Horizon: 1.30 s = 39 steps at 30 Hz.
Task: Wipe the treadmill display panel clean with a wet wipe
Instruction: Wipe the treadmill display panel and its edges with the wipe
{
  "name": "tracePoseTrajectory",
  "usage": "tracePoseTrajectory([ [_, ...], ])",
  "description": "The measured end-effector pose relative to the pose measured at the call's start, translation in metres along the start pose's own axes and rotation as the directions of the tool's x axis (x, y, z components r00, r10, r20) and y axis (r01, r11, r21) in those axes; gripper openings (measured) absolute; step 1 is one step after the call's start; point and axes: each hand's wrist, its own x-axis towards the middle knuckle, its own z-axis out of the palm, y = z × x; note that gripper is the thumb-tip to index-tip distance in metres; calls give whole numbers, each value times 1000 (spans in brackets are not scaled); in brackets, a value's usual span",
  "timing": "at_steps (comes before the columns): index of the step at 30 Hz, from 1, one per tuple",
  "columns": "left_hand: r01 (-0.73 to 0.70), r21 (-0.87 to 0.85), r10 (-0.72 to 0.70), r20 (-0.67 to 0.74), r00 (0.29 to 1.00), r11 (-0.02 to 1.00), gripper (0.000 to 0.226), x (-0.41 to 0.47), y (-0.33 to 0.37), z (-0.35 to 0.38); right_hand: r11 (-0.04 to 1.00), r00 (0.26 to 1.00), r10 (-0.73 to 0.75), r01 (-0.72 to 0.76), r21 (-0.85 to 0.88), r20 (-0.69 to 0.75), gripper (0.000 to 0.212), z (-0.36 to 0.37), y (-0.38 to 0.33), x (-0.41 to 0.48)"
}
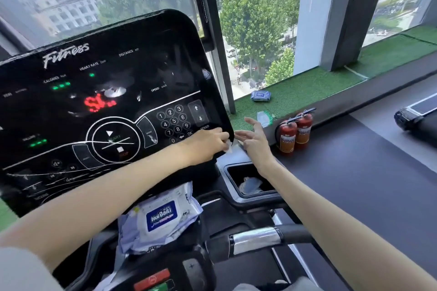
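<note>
The black treadmill display panel (99, 106) fills the left half of the view, lit with red and green digits and a number keypad. My left hand (208, 144) is at the panel's lower right corner and pinches a small white wet wipe (229, 147) against its edge. My right hand (254, 139) hovers just right of that corner, fingers spread and holding nothing. A white and blue pack of wet wipes (163, 217) lies on the console tray below the panel.
A cup holder (250, 179) with crumpled wipes in it sits under my right wrist. A chrome and black handlebar (257, 238) crosses below. Two red fire extinguishers (294, 133) stand by the green turf sill (307, 92), where another blue wipe pack (260, 95) lies.
</note>
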Motion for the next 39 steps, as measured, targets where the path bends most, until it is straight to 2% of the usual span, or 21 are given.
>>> tracePoseTrajectory([
  [1,-25,15,24,67,998,1000,40,-4,0,-3,1000,1000,-8,8,-7,-1,69,0,0,0],
  [2,-14,34,12,67,998,999,39,-3,-4,-7,1000,1000,-16,16,-10,-1,69,1,-1,-1],
  [5,94,13,-92,-116,989,996,38,0,-11,-15,999,1000,-25,25,-30,4,67,4,-1,-1],
  [6,81,21,-78,-109,991,996,37,0,-11,-14,998,999,-34,34,-47,5,67,4,-1,-1],
  [9,-69,56,63,98,993,996,34,-8,-3,-6,994,998,-54,55,-98,21,67,4,-1,-2],
  [10,-54,30,50,115,992,998,36,-10,-4,-8,992,998,-59,62,-114,24,67,4,0,-2],
  [14,91,-20,-92,-72,993,996,45,2,-9,-15,977,995,-104,103,-187,5,62,9,4,-2],
  [18,11,-15,-10,59,998,1000,48,0,4,-5,937,979,-200,180,-299,-39,59,14,3,-7],
  [22,145,-177,-146,8,989,973,60,-29,-10,12,856,935,-343,272,-439,-88,65,23,8,-18],
  [25,162,-242,-181,-60,982,957,68,-57,-10,25,745,879,-476,387,-544,-27,68,37,18,-24],
  [27,199,-265,-233,-103,967,944,66,-73,-10,28,728,872,-490,409,-550,-1,69,50,18,-31],
  [32,229,-206,-260,-139,956,952,67,-120,-17,36,618,805,-584,525,-586,104,68,95,24,-47],
  [35,240,-212,-269,-122,955,947,67,-158,-28,38,609,797,-588,548,-574,139,67,135,37,-61],
  [39,236,-218,-267,-123,956,947,62,-217,-43,49,572,791,-524,602,-557,317,68,188,57,-82],
])
